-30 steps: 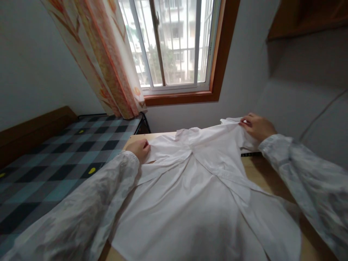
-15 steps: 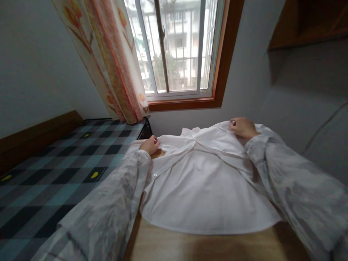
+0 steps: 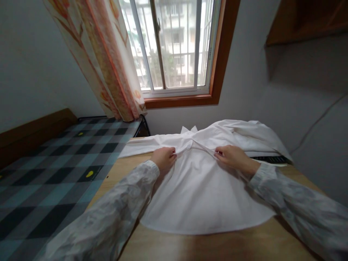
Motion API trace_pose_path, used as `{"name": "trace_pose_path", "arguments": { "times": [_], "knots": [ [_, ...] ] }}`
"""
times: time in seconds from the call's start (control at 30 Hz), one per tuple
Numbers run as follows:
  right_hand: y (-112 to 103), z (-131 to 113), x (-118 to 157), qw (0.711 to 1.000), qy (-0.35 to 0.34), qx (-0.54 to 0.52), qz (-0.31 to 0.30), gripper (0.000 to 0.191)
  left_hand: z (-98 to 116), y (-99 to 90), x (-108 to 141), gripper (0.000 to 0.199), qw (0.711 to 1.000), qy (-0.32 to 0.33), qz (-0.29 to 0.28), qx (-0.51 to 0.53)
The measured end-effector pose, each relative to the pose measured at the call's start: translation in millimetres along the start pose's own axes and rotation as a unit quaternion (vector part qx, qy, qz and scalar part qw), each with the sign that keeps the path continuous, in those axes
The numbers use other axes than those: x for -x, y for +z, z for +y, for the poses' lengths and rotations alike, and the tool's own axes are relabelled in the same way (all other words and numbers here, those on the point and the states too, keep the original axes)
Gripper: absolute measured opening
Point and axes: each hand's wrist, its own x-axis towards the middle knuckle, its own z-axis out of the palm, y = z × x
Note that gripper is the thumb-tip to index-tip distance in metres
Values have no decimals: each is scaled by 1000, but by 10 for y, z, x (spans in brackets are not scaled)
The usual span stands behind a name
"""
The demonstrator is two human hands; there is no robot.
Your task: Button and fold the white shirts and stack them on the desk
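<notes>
A white shirt (image 3: 206,195) lies spread on the wooden table, its collar toward the window and its rounded hem toward me. Its sleeves stretch out to the left and right along the far side. My left hand (image 3: 164,158) is closed on the left front edge of the shirt, below the collar. On the other side, my right hand (image 3: 232,157) pinches the right front edge. Between the hands the two front edges meet near the collar and part downward, showing the inside of the back. Both palms and some fingertips are hidden from view.
Bare wood of the table (image 3: 176,250) shows in front of the hem. To the left stands a bed (image 3: 65,174) with a checked cover. A dark slatted object (image 3: 272,159) shows beneath the right sleeve. Beyond are a window (image 3: 176,54), a floral curtain (image 3: 100,61) and a wall shelf (image 3: 299,25).
Both hands have come from the shirt's shoulders and sleeves inward and toward me, onto the front edges. The left sleeve now lies out flat to the left. The view has shifted slightly.
</notes>
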Motion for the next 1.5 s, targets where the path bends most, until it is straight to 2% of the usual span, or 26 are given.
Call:
{"name": "trace_pose_path", "arguments": {
  "times": [0.13, 0.2, 0.3, 0.37, 0.43, 0.53, 0.6, 0.7, 0.73, 0.8, 0.87, 0.93, 1.03, 1.13, 1.3, 1.4, 1.5],
  "knots": [
    [-7, -168, -163, 983, -29, -179, -19, 23, 77, -35, -102, 25, 997, 2, 22, 70],
    [23, -283, -224, 961, -7, -272, -54, 24, 81, -66, -124, 33, 992, 12, 16, 125],
    [140, -449, -247, 912, 63, -385, -128, 27, 106, -40, -113, 48, 969, -6, -64, 239],
    [238, -533, -232, 893, 95, -411, -157, 32, 150, 48, -79, 56, 946, -46, -132, 291],
    [322, -592, -214, 901, 117, -387, -161, 33, 209, 160, -41, 60, 936, -83, -174, 295],
    [394, -645, -210, 948, 112, -277, -107, 31, 304, 240, -25, 60, 934, -94, -228, 260],
    [423, -667, -229, 975, 90, -199, -47, 24, 368, 180, -73, 54, 928, -80, -271, 242],
    [486, -687, -275, 983, 79, -168, 13, 13, 482, 3, -220, 42, 935, -76, -303, 170],
    [520, -691, -291, 980, 81, -178, 26, 12, 524, -37, -276, 39, 948, -82, -281, 126],
    [605, -694, -318, 972, 91, -207, 59, 10, 601, -35, -367, 35, 979, -83, -181, 44],
    [700, -692, -332, 963, 97, -233, 97, 9, 648, 94, -409, 29, 995, -77, -67, 17],
    [785, -685, -334, 956, 92, -249, 124, 7, 650, 308, -396, 21, 995, -81, -12, 55],
    [859, -674, -325, 954, 77, -258, 134, 6, 576, 632, -314, 18, 982, -84, 33, 163],
    [866, -677, -318, 954, 79, -255, 139, 5, 474, 813, -247, 22, 961, -69, 75, 257],
    [840, -692, -326, 959, 112, -225, 132, 23, 403, 880, -266, 25, 947, -54, 94, 301],
    [852, -676, -333, 965, 112, -203, 120, 9, 407, 893, -291, 26, 946, -48, 96, 305],
    [869, -649, -336, 973, 103, -178, 104, 11, 411, 899, -296, 26, 946, -40, 94, 308]
  ]
}}
